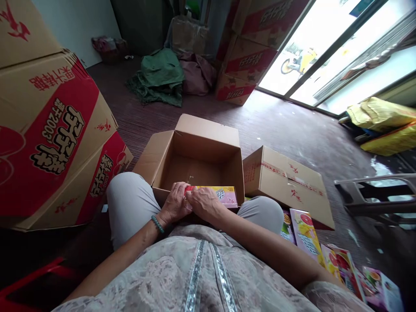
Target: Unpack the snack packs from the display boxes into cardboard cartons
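A slim, colourful printed box [229, 196] in yellow and pink lies across the near side of an open cardboard carton [198, 167] between my knees. My left hand [177, 203], a green bead bracelet at its wrist, has its fingers closed round the box's left end, where some red shows. Right beside it, my right hand [204, 203] is closed over the same box. The fingers of both hands meet at that end, and what they pinch there is partly hidden. The carton's flaps stand spread, and its visible floor is bare brown cardboard.
Large red-and-tan cartons [61, 130] rise at my left. A taped carton [289, 184] sits at right, with several printed boxes [305, 234] near my right arm. A grey plastic stool [377, 195], green cloth [162, 73] and stacked cartons [243, 60] stand farther off.
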Tool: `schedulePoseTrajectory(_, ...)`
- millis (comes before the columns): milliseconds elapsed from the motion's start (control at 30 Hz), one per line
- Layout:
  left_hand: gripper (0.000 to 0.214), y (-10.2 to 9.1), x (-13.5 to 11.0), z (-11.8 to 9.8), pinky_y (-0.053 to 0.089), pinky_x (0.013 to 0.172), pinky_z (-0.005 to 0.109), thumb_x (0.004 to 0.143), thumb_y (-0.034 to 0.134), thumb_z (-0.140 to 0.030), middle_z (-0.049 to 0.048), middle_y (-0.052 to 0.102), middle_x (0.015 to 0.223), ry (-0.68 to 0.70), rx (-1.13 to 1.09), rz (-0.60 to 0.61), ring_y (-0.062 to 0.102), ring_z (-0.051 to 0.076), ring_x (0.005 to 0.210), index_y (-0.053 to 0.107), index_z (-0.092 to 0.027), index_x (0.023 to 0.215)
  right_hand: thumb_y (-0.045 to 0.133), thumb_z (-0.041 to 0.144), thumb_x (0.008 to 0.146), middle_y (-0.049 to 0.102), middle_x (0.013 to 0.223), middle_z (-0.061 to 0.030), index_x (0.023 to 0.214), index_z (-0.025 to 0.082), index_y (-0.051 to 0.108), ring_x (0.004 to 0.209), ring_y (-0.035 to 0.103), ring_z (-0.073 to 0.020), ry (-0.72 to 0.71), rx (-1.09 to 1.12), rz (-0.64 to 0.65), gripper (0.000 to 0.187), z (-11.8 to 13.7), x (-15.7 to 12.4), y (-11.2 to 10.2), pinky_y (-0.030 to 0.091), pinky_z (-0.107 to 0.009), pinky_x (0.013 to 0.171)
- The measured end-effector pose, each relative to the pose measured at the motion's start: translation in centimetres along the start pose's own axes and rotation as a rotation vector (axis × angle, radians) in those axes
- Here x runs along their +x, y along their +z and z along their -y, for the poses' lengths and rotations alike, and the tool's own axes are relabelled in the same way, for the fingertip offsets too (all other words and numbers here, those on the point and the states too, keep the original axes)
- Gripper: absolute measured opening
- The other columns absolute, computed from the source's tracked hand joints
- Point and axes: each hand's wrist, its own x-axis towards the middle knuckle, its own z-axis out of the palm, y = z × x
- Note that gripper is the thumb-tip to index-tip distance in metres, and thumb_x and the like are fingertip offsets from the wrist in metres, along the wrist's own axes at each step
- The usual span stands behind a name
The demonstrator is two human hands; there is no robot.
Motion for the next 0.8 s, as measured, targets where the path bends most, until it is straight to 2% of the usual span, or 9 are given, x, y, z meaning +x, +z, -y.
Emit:
schedulePoseTrajectory(100, 0.049, -0.2, 0.0, 0.0, 0.047, 0.097, 0.046, 0.073, 0.067, -0.03, 0.0139, 0.057, 0.11, -0.023, 0.013, 0.02, 0.053, 0.029, 0.103, 0.045, -0.015, 0.115, 0.042, 0.006, 0.09, 0.071, 0.088, -0.0154, 0.096, 0.01, 0.067, 0.08, 0.07, -0.0261, 0.019, -0.035, 0.066, 0.026, -0.2, 0.0, -0.1, 0.051, -0.031, 0.063)
schedulePoseTrajectory(200, 0.056, -0.5, -0.1, -0.2, 0.048, 0.095, 0.046, 0.071, 0.07, -0.033, 0.0124, 0.056, 0.11, -0.049, -0.012, 0.051, 0.053, 0.029, 0.102, 0.044, -0.017, 0.118, 0.043, 0.009, 0.092, 0.072, 0.09, -0.0155, 0.1, 0.011, 0.067, 0.082, 0.071, -0.0258, 0.043, -0.054, 0.091, 0.026, -1.8, -0.9, -0.1, 0.05, -0.03, 0.064)
schedulePoseTrajectory(400, 0.064, -0.9, -0.2, -0.3, 0.045, 0.101, 0.044, 0.062, 0.067, -0.016, 0.0113, 0.055, 0.115, -0.065, -0.047, 0.098, 0.052, 0.029, 0.109, 0.042, -0.018, 0.121, 0.041, 0.009, 0.093, 0.072, 0.091, -0.0135, 0.105, 0.014, 0.067, 0.084, 0.071, -0.0236, 0.304, -0.111, 0.18, 0.029, -8.8, -6.1, 1.1, 0.046, -0.028, 0.064)
schedulePoseTrajectory(500, 0.063, -0.9, -0.1, -0.2, 0.045, 0.101, 0.045, 0.062, 0.066, -0.016, 0.0109, 0.055, 0.115, -0.075, -0.053, 0.114, 0.052, 0.029, 0.109, 0.042, -0.019, 0.12, 0.039, 0.013, 0.096, 0.072, 0.09, -0.0115, 0.105, 0.015, 0.067, 0.081, 0.07, -0.0216, 0.337, -0.086, 0.188, 0.029, -11.6, -9.0, 1.5, 0.043, -0.027, 0.063)
schedulePoseTrajectory(633, 0.063, -1.0, 0.0, 0.1, 0.047, 0.1, 0.046, 0.061, 0.066, -0.017, 0.0103, 0.054, 0.114, -0.078, -0.057, 0.114, 0.053, 0.03, 0.108, 0.042, -0.02, 0.119, 0.04, 0.018, 0.098, 0.071, 0.086, -0.0069, 0.096, 0.018, 0.066, 0.08, 0.068, -0.0188, 0.386, 0.002, 0.103, 0.027, -12.9, -11.2, 0.9, 0.04, -0.026, 0.064)
schedulePoseTrajectory(733, 0.062, -1.0, -0.1, 0.3, 0.049, 0.098, 0.049, 0.062, 0.067, -0.02, 0.0102, 0.055, 0.112, -0.063, -0.043, 0.085, 0.055, 0.031, 0.106, 0.041, -0.022, 0.119, 0.05, 0.042, 0.096, 0.069, 0.096, -0.007, 0.098, 0.019, 0.064, 0.082, 0.067, -0.0189, 0.418, 0.087, -0.066, 0.027, -12.1, -11.2, 0.4, 0.042, -0.026, 0.066)
schedulePoseTrajectory(767, 0.062, -0.9, -0.1, 0.3, 0.05, 0.098, 0.05, 0.063, 0.067, -0.021, 0.0101, 0.055, 0.112, -0.064, -0.037, 0.078, 0.055, 0.031, 0.106, 0.041, -0.023, 0.119, 0.057, 0.052, 0.09, 0.068, 0.105, -0.0079, 0.107, 0.02, 0.062, 0.085, 0.067, -0.0198, 0.369, 0.126, -0.119, 0.037, -11.5, -10.8, 0.6, 0.044, -0.027, 0.067)
schedulePoseTrajectory(800, 0.064, -0.7, 0.0, 0.4, 0.051, 0.097, 0.051, 0.062, 0.066, -0.021, 0.0098, 0.055, 0.112, -0.065, -0.03, 0.07, 0.056, 0.032, 0.106, 0.04, -0.025, 0.12, 0.065, 0.059, 0.081, 0.065, 0.116, -0.0094, 0.118, 0.021, 0.058, 0.089, 0.067, -0.0214, 0.292, 0.16, -0.156, 0.054, -10.7, -10.1, 0.9, 0.046, -0.028, 0.068)
